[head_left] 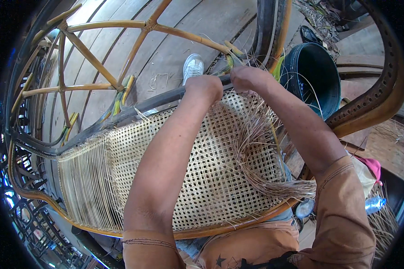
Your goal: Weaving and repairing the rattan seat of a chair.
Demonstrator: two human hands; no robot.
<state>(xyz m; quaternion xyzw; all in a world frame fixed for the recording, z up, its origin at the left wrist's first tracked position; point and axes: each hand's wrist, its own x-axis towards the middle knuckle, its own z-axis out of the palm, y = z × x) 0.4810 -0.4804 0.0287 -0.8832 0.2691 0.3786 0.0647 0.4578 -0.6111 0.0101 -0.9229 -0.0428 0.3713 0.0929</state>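
A woven cane panel [215, 172] lies across my lap inside a curved wooden frame [240, 223]. Toward its left end the weave gives way to parallel strands [83, 188]. My left hand [206, 87] is curled at the dark far rail [166, 99] of the frame, with its fingers turned away from view. Close to its right, my right hand [246, 79] is closed at the same rail, and thin strands stick out around it. What either hand grips is hidden. A loose bundle of cane strands [274, 188] drapes over the panel's right side.
Rattan poles [107, 24] form an open lattice at the far left. A dark green bucket [312, 78] stands at the right, beside a curved rail with holes [386, 92]. A white shoe [193, 66] shows beyond my hands. A plastic bottle [375, 205] lies at the lower right.
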